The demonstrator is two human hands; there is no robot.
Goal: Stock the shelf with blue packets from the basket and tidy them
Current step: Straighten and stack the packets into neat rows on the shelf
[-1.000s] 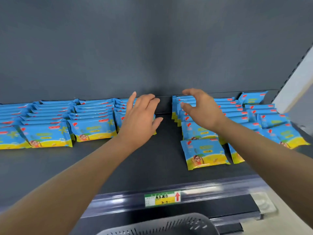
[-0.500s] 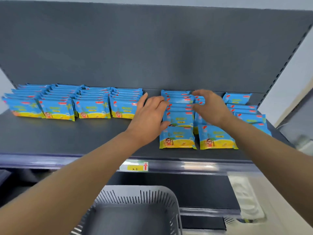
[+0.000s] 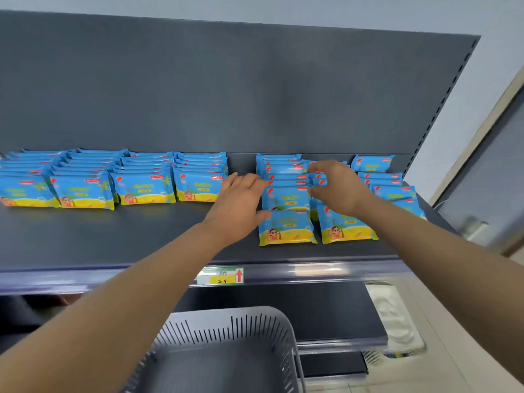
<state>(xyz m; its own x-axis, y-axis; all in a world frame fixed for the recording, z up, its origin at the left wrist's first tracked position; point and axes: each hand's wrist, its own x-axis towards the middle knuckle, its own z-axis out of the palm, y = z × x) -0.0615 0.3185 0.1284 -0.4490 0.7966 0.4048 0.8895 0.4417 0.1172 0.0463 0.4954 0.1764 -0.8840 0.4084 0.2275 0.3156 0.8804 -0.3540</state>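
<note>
Blue packets [image 3: 144, 188]: blue tops, yellow lower band, cartoon figure, red mark at the upper left corner. Four neat rows stood at the left of the dark grey shelf [image 3: 113, 236], each overlapping front to back and leaning rearward, fronts level. Past a gap, three looser rows at right; the front packets of two lay flatter, nearer the lip. One packet sat askew at back right. My left hand [image 3: 238, 205] pressed the first loose row's left side; my right hand [image 3: 340, 188] gripped packets in the next. Grey slotted basket [image 3: 226, 324] sat below the lip.
</note>
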